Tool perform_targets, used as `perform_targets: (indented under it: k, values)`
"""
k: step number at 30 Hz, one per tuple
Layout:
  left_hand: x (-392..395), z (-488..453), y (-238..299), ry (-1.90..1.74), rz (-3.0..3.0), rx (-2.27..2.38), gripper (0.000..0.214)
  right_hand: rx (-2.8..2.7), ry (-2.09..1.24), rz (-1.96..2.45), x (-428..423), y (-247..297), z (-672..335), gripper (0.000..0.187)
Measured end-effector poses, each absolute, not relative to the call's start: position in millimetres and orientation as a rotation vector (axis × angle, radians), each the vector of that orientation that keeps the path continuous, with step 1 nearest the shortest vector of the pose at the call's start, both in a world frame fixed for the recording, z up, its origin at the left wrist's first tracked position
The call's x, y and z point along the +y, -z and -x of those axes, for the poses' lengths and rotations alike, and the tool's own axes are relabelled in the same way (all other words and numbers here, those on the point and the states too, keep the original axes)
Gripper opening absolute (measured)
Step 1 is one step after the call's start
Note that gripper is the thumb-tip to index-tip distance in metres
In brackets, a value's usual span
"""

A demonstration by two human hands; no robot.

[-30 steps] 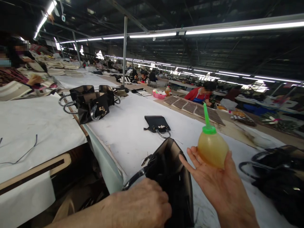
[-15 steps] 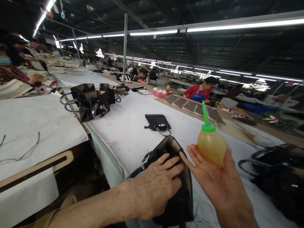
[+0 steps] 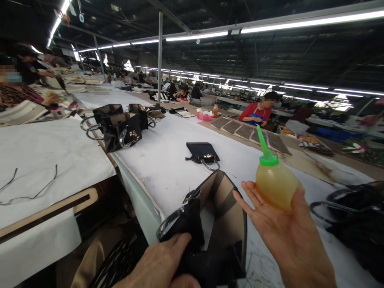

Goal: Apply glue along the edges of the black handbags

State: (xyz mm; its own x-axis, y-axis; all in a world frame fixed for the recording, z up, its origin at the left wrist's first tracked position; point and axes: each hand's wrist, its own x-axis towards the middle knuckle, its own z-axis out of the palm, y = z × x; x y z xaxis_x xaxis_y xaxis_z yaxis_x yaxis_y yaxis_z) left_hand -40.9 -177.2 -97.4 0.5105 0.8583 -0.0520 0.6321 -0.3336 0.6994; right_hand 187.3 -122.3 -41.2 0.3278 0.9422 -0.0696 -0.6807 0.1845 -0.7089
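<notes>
A black handbag (image 3: 237, 192) with a beige lining stands in front of me, its mouth gaping toward me. My left hand (image 3: 162, 260) is closed on the bag's near left edge, with part of its fingers hidden by the black material. On the palm of my right hand (image 3: 288, 240) rests a squeeze bottle (image 3: 277, 184) of amber liquid with a green cap and a slanted green spout. The thumb and fingers cradle it, and the index fingertip is close to the bag's rim. Beyond the bag lies a small black bag piece (image 3: 203, 152) with a handle.
Several finished-looking black handbags (image 3: 120, 126) stand at the left edge of the white-covered table (image 3: 156, 160). More black bags (image 3: 357, 224) lie at right. A gap separates the left table (image 3: 54, 148). A pink basket (image 3: 204, 115) and a person in red (image 3: 252, 110) are farther back.
My left hand has left the bag's opening, moving down and left to its near edge. The bag's mouth now gapes wider. The bottle stays in my right hand.
</notes>
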Motion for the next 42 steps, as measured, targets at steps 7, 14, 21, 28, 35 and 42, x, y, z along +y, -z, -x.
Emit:
perform_targets:
  k: [7,14,21,28,35,42]
  values:
    - [-157.4,29.5,120.3,-0.639,-1.685,1.409,0.052,-0.481,-1.143,0.787,-126.7,41.4,-186.6,0.037]
    - [-130.4,-3.0,125.0,-0.706,-1.784,1.548,0.051,-0.535,-1.240,0.883,-130.1,44.4,-202.6,0.043]
    - [-91.6,-6.8,85.4,-0.776,-2.095,1.543,0.033,-0.530,-1.284,0.925,-130.0,41.0,-211.3,0.049]
    - [-63.8,-7.6,113.6,-0.725,-1.711,1.605,0.071,-0.577,-1.309,0.874,-129.4,37.1,-197.5,0.045]
    - [-21.4,-19.0,110.6,-0.389,-1.722,1.583,0.089,-0.610,-1.312,0.901,-128.7,37.0,-198.9,0.047]
    - [-10.3,-46.9,123.3,-0.323,-1.948,1.810,0.065,-0.597,-1.315,0.928,-130.5,37.8,-198.3,0.049]
